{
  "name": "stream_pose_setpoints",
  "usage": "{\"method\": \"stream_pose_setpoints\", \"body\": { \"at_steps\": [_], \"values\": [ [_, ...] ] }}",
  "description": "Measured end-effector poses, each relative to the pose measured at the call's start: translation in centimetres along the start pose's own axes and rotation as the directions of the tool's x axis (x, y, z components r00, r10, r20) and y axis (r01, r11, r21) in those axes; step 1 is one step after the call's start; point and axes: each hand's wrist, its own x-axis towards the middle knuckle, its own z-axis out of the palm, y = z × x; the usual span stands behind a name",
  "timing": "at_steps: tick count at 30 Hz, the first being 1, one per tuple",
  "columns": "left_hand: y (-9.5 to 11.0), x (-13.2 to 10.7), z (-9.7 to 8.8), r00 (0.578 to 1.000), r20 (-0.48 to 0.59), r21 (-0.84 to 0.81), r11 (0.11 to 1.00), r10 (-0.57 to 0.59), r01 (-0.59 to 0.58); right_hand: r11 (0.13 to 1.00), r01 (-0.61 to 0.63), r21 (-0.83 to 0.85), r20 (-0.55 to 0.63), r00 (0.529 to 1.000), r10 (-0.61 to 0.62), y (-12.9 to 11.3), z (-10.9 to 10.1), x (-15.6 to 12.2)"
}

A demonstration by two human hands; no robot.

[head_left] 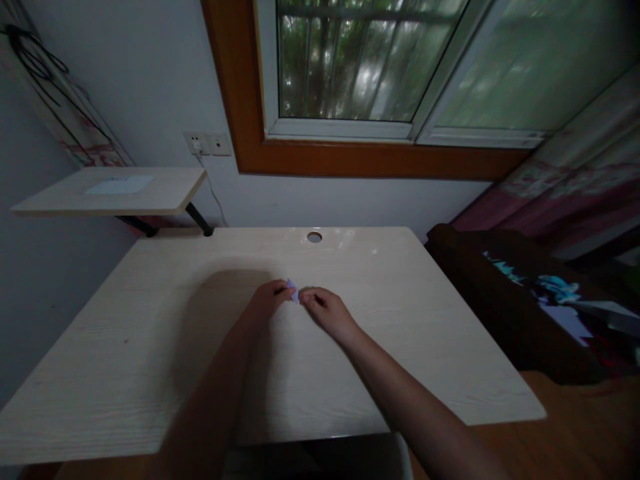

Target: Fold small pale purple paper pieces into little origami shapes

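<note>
Both of my hands meet near the middle of a pale wooden desk (150,347). My left hand (269,298) and my right hand (327,311) have their fingers curled and pinched onto a small pale purple piece of paper (293,291) between them. Only a small tip of the paper shows; the rest is hidden by my fingers. The paper sits low, at or just above the desk top.
A round cable hole (315,237) lies at the desk's far edge. A raised side shelf (110,190) with a white sheet stands at the back left. A wall socket (207,143) and a window (370,67) are behind. A dark box (525,313) with papers sits to the right.
</note>
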Motion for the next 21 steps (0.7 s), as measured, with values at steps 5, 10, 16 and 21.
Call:
{"method": "stream_pose_setpoints", "body": {
  "at_steps": [5,10,16,21],
  "values": [
    [0.2,1.3,0.0,0.991,0.132,-0.066,0.998,0.011,-0.003,0.997,-0.029,0.072,0.004,1.0,0.029,0.6,-1.4,1.2],
    [0.1,2.3,-0.2,0.983,0.181,-0.133,0.99,-0.022,0.047,0.976,-0.074,0.204,0.033,0.997,0.069,1.1,-1.7,2.6],
    [-0.4,2.5,-0.4,0.982,0.186,-0.143,0.989,-0.015,0.042,0.928,-0.13,0.348,0.109,0.989,0.098,1.6,-0.9,3.5],
    [-0.5,2.4,-0.4,0.983,0.181,-0.126,0.991,-0.024,0.048,0.886,-0.182,0.428,0.09,0.983,0.158,1.7,-0.6,3.6]
  ]
}}
